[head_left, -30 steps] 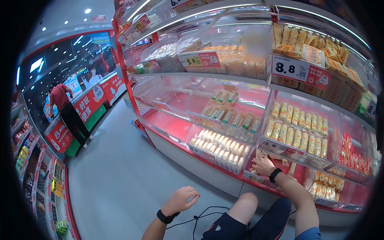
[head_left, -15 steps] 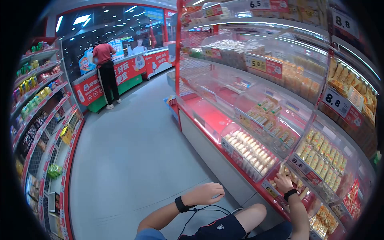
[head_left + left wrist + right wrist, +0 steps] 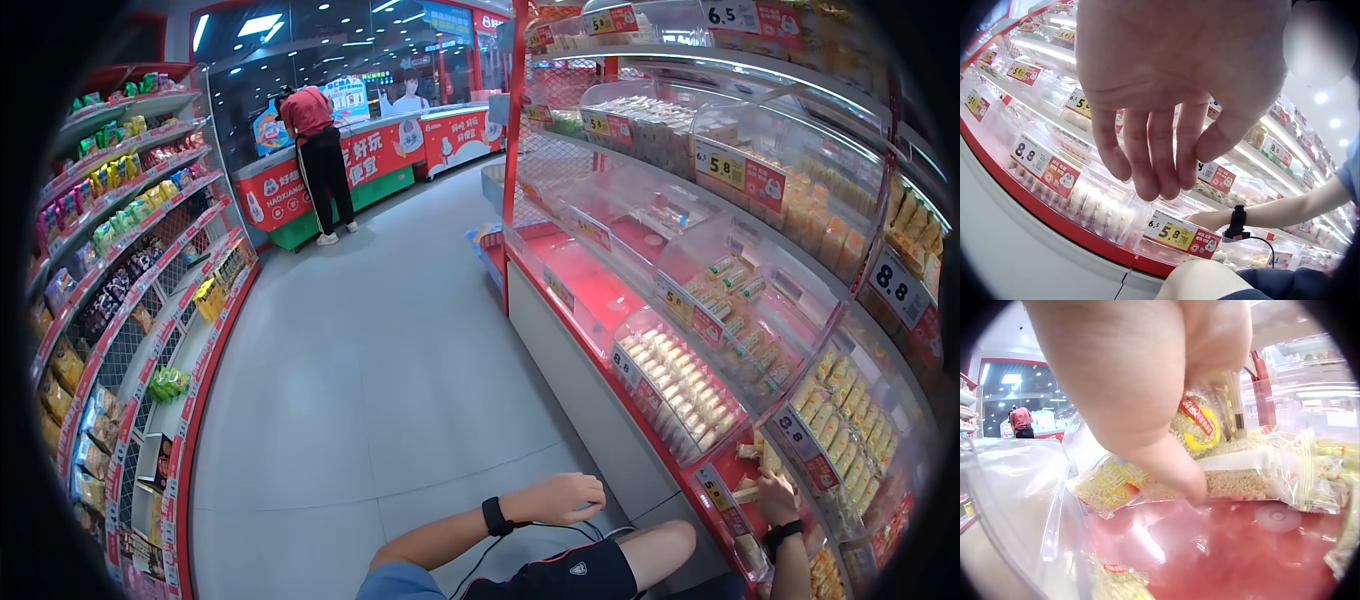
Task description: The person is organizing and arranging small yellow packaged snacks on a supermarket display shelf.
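Observation:
My right hand (image 3: 776, 497) reaches into a clear bin with a red floor (image 3: 1229, 544), low on the shelving at the right. In the right wrist view its thumb lies curled against a clear-wrapped puffed-grain bar (image 3: 1241, 482); the other fingers are hidden behind the palm. Another wrapped piece with a red and yellow label (image 3: 1196, 430) stands up under the palm. One more wrapped piece (image 3: 1119, 586) lies apart near the bin's front. My left hand (image 3: 568, 497) hangs in the air over my lap, fingers loosely bent and holding nothing.
A bin of pale wrapped rolls (image 3: 680, 390) adjoins on the left, and a bin of yellow-wrapped sticks (image 3: 845, 425) sits above right. Snack shelves (image 3: 130, 300) line the left of the aisle floor (image 3: 380, 340). A person in red (image 3: 318, 150) leans at the far counter.
The head view has swung rightward, so the shelving slid right and more of the left shelves shows. My right hand stays in the same bin, and the left hand remains over my lap.

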A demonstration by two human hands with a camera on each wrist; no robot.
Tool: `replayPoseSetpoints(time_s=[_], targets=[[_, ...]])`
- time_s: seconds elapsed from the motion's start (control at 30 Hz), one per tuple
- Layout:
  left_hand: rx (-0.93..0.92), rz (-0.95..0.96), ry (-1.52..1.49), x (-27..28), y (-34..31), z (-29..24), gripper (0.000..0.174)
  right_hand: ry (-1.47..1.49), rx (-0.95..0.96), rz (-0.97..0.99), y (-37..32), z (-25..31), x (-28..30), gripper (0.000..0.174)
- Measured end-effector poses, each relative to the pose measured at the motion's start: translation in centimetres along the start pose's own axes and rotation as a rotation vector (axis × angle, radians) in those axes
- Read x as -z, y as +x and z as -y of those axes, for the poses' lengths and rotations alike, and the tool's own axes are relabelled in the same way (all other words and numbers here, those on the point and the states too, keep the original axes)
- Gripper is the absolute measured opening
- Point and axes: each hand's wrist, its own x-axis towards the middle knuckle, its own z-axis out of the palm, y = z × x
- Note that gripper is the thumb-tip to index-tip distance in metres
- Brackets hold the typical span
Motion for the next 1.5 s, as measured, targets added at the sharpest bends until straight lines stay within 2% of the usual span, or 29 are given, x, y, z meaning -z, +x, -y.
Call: replayPoseSetpoints(time_s=[0.13, 0.2, 0.27, 0.3, 0.37, 0.47, 0.53, 0.63, 0.67, 0.77, 0.9, 1.07, 1.17, 1.27, 1.4, 1.43, 1.5], targets=[[-0.022, -0.003, -0.055, -0.9, 1.0, 0.5, 0.010, -0.187, -0.019, -0.018, -1.6, 0.4, 1.4, 0.018], [-0.039, 0.002, -0.080, -1.5, 1.3, 0.8, 0.010, -0.121, -0.125, 0.043, -2.6, 0.9, 2.7, 0.024], [-0.029, 0.038, -0.098, -1.8, 2.0, 1.0, 0.011, -0.304, -0.109, -0.093, -4.1, -0.2, 2.0, 0.022], [-0.026, 0.065, -0.100, -2.0, 2.3, 1.2, 0.011, -0.276, -0.217, -0.028, -4.9, -0.9, 0.9, 0.018], [-0.018, 0.106, -0.114, -2.5, 2.9, 1.0, 0.012, -0.200, -0.353, 0.061, -5.2, -0.1, 3.2, 0.016], [-0.021, 0.125, -0.137, -3.0, 3.7, 0.9, 0.012, -0.052, -0.459, 0.068, -6.0, 0.1, 4.5, 0.024], [-0.025, 0.123, -0.170, -3.3, 4.2, 0.4, 0.012, 0.144, -0.441, 0.059, -6.2, 1.0, 5.8, 0.026], [-0.057, 0.110, -0.217, -3.9, 4.9, 0.4, 0.011, 0.268, -0.314, -0.032, -6.6, 1.5, 4.8, 0.038], [-0.072, 0.109, -0.233, -4.2, 5.0, 0.4, 0.011, 0.369, -0.325, -0.048, -6.8, 2.0, 4.6, 0.037], [-0.082, 0.114, -0.241, -4.2, 5.3, 0.2, 0.010, 0.478, -0.343, 0.020, -6.8, 3.5, 6.1, 0.037], [-0.064, 0.104, -0.289, -4.3, 5.2, 0.7, 0.010, 0.371, -0.240, -0.112, -6.8, 5.3, 8.1, 0.038], [0.018, 0.094, -0.403, -4.3, 5.5, 0.6, 0.011, 0.452, -0.118, -0.075, -6.3, 7.6, 11.6, 0.040], [0.076, 0.158, -0.495, -4.5, 6.8, 0.4, 0.018, 0.516, -0.025, -0.059, -6.0, 9.1, 12.8, 0.043], [0.198, 0.174, -0.848, -5.9, 8.6, -0.1, 0.031, 0.715, 0.063, -0.115, -5.5, 10.9, 13.4, 0.046], [0.182, -0.126, -1.086, -6.5, 12.1, -3.0, 0.062, 1.107, 0.089, -0.222, -4.7, 13.5, 15.7, 0.041], [0.117, -0.232, -0.885, -6.5, 12.6, -3.5, 0.071, 1.191, 0.096, -0.263, -4.7, 13.7, 16.0, 0.039], [-0.162, -0.351, -0.234, -4.4, 13.6, -6.0, 0.080, 1.213, -0.004, -0.296, -5.0, 13.6, 16.2, 0.038]])
